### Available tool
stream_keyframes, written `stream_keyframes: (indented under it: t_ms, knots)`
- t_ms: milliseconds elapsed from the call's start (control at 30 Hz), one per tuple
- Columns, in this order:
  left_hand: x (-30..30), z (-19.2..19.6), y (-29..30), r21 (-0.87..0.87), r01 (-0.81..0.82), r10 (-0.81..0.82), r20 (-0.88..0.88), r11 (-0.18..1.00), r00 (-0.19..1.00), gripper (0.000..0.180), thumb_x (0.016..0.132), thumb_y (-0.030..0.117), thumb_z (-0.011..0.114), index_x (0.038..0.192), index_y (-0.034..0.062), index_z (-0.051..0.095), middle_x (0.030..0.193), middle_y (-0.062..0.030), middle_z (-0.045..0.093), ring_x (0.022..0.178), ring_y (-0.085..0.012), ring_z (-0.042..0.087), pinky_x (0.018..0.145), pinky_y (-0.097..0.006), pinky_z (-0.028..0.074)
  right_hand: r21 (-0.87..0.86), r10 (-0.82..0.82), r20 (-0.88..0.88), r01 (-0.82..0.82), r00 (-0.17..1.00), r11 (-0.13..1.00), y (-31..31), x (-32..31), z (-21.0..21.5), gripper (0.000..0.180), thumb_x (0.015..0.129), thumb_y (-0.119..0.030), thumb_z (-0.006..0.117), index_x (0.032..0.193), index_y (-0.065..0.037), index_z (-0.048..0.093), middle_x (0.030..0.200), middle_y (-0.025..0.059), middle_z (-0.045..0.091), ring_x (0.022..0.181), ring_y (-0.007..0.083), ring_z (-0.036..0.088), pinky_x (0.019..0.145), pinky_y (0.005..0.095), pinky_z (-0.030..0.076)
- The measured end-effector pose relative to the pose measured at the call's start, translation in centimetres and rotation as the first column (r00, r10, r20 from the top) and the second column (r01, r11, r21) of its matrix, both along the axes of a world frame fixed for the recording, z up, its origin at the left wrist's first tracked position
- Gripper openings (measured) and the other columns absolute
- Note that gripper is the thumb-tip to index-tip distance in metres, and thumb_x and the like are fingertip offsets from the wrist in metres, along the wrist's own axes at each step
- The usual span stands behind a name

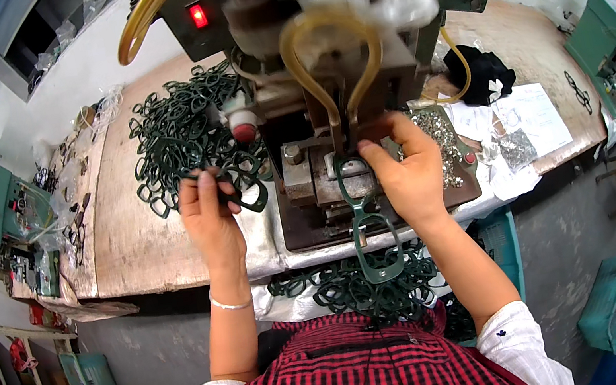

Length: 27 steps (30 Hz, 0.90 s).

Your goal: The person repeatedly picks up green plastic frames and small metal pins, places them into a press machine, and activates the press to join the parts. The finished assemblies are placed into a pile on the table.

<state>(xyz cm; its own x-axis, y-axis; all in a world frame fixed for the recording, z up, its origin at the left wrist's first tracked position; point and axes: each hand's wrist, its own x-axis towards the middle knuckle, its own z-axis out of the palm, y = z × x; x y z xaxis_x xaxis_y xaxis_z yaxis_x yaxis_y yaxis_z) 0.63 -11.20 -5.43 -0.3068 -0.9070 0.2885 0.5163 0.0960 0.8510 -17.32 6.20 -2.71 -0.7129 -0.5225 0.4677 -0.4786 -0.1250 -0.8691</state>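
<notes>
My left hand [212, 220] is pinched on a dark green eyeglass frame [260, 201] at the near edge of a heap of similar frames [172, 125]. At the press fixture [322, 178], my right hand [417, 179] grips another green eyeglass frame [395, 270]. One end of that frame lies in the fixture under the tool, and its other rim hangs down over the table edge. My right fingertips are partly hidden beside the tool. The press head [311, 6] above, with its looped yellow hoses [373, 45], is blurred.
A red button [244, 132] stands left of the press. Small shiny metal pieces [435, 132] lie to its right, near papers [541, 115] and a black cloth [481, 72]. More frames [356, 290] are heaped below the table edge. Green machines [5, 212] flank the workspace.
</notes>
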Motion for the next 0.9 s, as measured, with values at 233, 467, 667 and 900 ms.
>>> stream_keyframes:
  t_ms: [233, 467, 667, 900]
  knots:
    - [-3.9, 9.3, 2.6, -0.692, 0.086, -0.043, 0.079, 0.717, 0.996, 0.018, 0.096, -0.001, 0.060, 0.113, -0.0045, 0.056, 0.103, -0.0109, 0.065, 0.086, -0.0168, 0.069, 0.071, -0.026, 0.060, -0.207, 0.223, 0.367, -0.154, 0.903, 0.966, -0.4, 1.9, 1.3, 0.055, 0.085, 0.004, 0.066, 0.133, 0.006, 0.041, 0.099, 0.0104, 0.069, 0.099, 0.0126, 0.062, 0.094, 0.0274, 0.045]
    - [0.7, 8.8, 7.2, -0.126, 0.638, -0.614, 0.185, 0.760, 0.767, 0.015, 0.102, 0.009, 0.050, 0.113, -0.0010, 0.053, 0.083, -0.0134, 0.067, 0.064, -0.0157, 0.066, 0.054, -0.024, 0.053, 0.001, 0.224, 0.199, -0.229, 0.954, 0.974, 3.5, 0.9, 1.0, 0.045, 0.084, -0.003, 0.065, 0.128, 0.001, 0.056, 0.124, 0.0180, 0.063, 0.122, 0.0282, 0.056, 0.104, 0.0384, 0.042]
    - [-2.2, 6.1, 9.4, 0.643, 0.690, -0.924, 0.078, 0.334, 0.375, 0.035, 0.106, 0.027, 0.041, 0.113, -0.0013, 0.061, 0.063, -0.0114, 0.064, 0.040, -0.0125, 0.052, 0.037, -0.021, 0.041, 0.340, -0.269, -0.651, 0.590, 0.709, 0.732, 7.0, -5.6, -7.8, 0.013, 0.079, -0.008, 0.070, 0.092, -0.004, 0.070, 0.120, 0.0165, 0.064, 0.118, 0.0362, 0.056, 0.102, 0.0447, 0.043]
    - [-2.7, 5.9, 10.6, 0.667, 0.593, -0.841, 0.097, 0.452, 0.532, 0.037, 0.105, 0.030, 0.043, 0.109, -0.0009, 0.063, 0.061, -0.0065, 0.062, 0.040, -0.0092, 0.049, 0.037, -0.019, 0.039, 0.280, -0.328, -0.470, 0.491, 0.819, 0.825, 6.5, -6.3, -7.5, 0.011, 0.076, -0.009, 0.073, 0.084, -0.005, 0.068, 0.108, 0.0137, 0.066, 0.105, 0.0350, 0.059, 0.090, 0.0432, 0.047]
